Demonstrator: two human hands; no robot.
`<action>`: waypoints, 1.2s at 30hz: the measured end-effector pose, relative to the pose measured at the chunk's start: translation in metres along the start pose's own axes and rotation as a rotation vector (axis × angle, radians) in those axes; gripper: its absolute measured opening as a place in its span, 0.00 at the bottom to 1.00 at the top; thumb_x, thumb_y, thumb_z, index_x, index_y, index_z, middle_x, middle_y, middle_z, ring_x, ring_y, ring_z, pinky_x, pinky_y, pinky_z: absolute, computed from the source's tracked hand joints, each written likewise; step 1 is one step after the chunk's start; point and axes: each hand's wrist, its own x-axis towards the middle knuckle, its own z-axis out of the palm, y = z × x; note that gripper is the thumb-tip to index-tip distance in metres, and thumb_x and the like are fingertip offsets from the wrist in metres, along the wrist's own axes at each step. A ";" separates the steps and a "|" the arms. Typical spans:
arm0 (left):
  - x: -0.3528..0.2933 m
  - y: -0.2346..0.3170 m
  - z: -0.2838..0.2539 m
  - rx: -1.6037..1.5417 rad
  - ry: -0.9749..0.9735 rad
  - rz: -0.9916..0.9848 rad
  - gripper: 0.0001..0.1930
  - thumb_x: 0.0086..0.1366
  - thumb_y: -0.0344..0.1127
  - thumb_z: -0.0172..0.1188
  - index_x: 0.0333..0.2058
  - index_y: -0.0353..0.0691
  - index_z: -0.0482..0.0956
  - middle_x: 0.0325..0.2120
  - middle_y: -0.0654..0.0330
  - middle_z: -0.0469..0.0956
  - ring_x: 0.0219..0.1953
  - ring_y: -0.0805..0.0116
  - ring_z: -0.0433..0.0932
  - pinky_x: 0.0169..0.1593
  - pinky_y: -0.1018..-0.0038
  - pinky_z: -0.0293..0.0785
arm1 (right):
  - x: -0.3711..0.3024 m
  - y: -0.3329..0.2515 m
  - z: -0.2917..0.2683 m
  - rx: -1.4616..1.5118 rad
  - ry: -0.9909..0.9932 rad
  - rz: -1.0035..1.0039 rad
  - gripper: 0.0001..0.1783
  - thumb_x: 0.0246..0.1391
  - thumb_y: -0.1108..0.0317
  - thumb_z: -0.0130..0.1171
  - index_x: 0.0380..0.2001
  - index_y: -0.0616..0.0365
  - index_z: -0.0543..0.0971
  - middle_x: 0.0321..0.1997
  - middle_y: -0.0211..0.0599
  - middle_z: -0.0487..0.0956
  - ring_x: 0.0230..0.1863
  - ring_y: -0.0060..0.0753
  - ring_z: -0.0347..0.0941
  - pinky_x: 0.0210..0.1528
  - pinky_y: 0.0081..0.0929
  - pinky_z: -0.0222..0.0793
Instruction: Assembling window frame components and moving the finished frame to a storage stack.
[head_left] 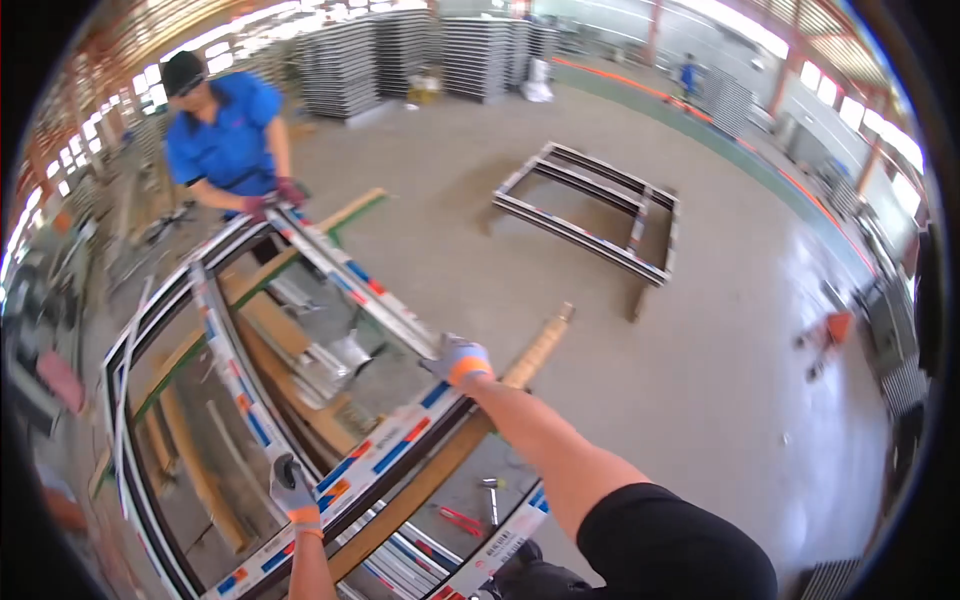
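A large metal window frame (pixel 340 475), wrapped in white film with red and blue marks, lies in front of me on wooden supports. My right hand (pixel 460 360), in a grey glove with an orange cuff, is closed on the frame's near right corner. At the joint where the middle bar (pixel 236 375) meets the near rail, my left hand (pixel 292 490) has its dark-coated fingers curled against the bar; its underside is hidden. Across from me a co-worker (pixel 222 130) in a blue shirt holds the far corner with gloved hands.
Wooden beams (pixel 542 345) run beneath the frame. Below the near rail lie a hammer (pixel 493 495), a red-handled tool (pixel 460 520) and several metal profiles (pixel 400 555). Another frame (pixel 590 240) stands low on supports at the right. Stacked profiles (pixel 340 70) rise at the back.
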 end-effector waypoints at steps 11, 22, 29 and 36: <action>0.060 -0.008 0.326 -0.348 -0.545 -0.586 0.14 0.63 0.45 0.63 0.35 0.39 0.80 0.24 0.58 0.80 0.20 0.67 0.78 0.24 0.73 0.75 | 0.033 0.041 0.020 0.044 0.015 0.011 0.36 0.46 0.42 0.63 0.51 0.58 0.73 0.48 0.47 0.80 0.49 0.48 0.77 0.53 0.36 0.72; 0.071 -0.009 0.363 -0.474 -0.690 -0.506 0.16 0.61 0.44 0.67 0.33 0.34 0.79 0.22 0.59 0.78 0.20 0.67 0.76 0.25 0.70 0.76 | 0.052 0.046 0.028 0.046 0.053 -0.009 0.31 0.47 0.48 0.62 0.49 0.58 0.73 0.46 0.48 0.80 0.48 0.50 0.77 0.51 0.37 0.72; 0.067 -0.002 0.378 -0.515 -0.708 -0.547 0.20 0.58 0.51 0.69 0.33 0.38 0.79 0.19 0.63 0.73 0.17 0.72 0.69 0.22 0.73 0.66 | 0.055 0.046 0.025 0.011 0.032 0.044 0.30 0.47 0.49 0.61 0.49 0.57 0.72 0.48 0.48 0.80 0.50 0.48 0.77 0.53 0.38 0.72; 0.075 0.002 0.379 -0.457 -0.741 -0.495 0.18 0.63 0.51 0.64 0.33 0.40 0.77 0.15 0.67 0.70 0.13 0.74 0.66 0.17 0.76 0.58 | 0.066 0.041 0.030 -0.015 0.016 0.066 0.31 0.48 0.44 0.61 0.47 0.56 0.74 0.47 0.46 0.80 0.49 0.48 0.77 0.52 0.38 0.72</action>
